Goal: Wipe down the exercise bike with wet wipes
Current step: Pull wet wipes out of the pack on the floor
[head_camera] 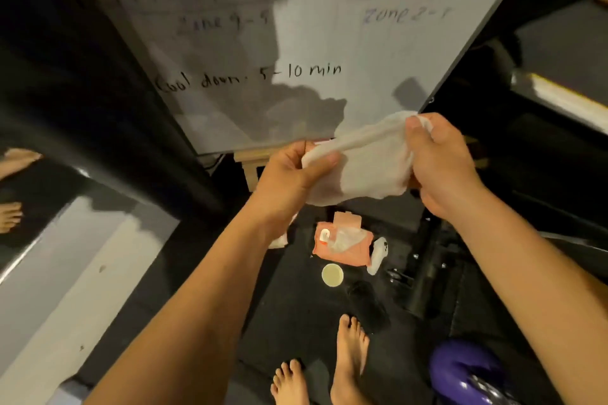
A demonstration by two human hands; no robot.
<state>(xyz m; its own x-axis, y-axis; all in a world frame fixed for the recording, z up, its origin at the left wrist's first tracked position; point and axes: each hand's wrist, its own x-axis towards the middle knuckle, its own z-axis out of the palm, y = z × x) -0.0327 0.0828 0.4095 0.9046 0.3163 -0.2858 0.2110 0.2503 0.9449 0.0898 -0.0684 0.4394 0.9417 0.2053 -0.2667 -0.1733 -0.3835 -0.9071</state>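
**Unfolding a wet wipe before cleaning the bike**

Holding a crumpled white wet wipe (368, 168) stretched between both hands, in front of the lower edge of a tilted white board with handwritten workout notes (296, 43). Gripping the wipe's left end with the left hand (296, 171), fingers curled round it and thumb pressed on top. Pinching the far right corner with the right hand (441, 161), thumb against fingers, with loose sheet hanging below.

Lower down, on the dark floor: an orange soft plastic wipes packet with an open flap (342, 246); just nearer than it, a pale round lid or cup (332, 274); at the packet's right edge, a white curved object (378, 255), unclear what. Bare feet (348, 352) at the near edge. Low on the right, dark metal framework (424, 273), likely the exercise bike's base but too dim to confirm, well apart from the wipe.

Judged as the unfolding step, ahead of any wiping. To do it well:

- Draw both ends apart gently until flat, without tearing the damp sheet.
- Fold once over the fingers for a firm pad.
- Keep clear of the floor.
- Turn right toward the bike before starting.
- Probably best to begin with the touched parts and end at the base.
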